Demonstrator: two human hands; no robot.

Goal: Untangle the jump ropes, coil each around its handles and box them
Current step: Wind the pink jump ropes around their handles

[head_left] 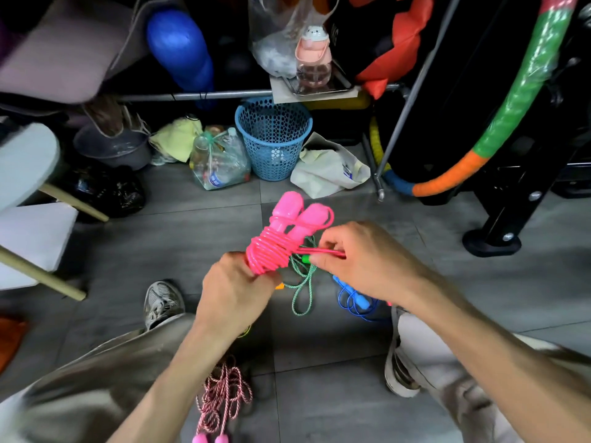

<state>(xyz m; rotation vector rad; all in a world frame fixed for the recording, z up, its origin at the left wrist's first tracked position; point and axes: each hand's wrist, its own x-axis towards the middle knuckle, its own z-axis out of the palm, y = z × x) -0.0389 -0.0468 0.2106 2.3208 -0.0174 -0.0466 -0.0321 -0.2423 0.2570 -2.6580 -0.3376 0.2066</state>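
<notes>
Pink plastic cord is wound in tight turns around the pink handles (295,219), which are laid side by side so the pair makes one core for the coil of the pink jump rope (271,252). The left hand (236,294) is closed around the lower ends of the handles, probably to keep them together and stop the turns sliding off. The right hand (361,260) pinches the short free end of the cord just beside the coil, held out level and taut; I judge this the last bit of winding or the tucking of the tail. Below the hands, on the grey tiled floor (335,394), lie the ropes not yet coiled: a green braided rope (302,282), a blue rope (355,298) partly hidden under the right wrist, and a red-and-white twisted rope (225,394) with pink handles near the person's knees. No box shows clearly, so where the finished coil goes I cannot tell. A blue mesh basket (273,139) stands further off against the shelving.
</notes>
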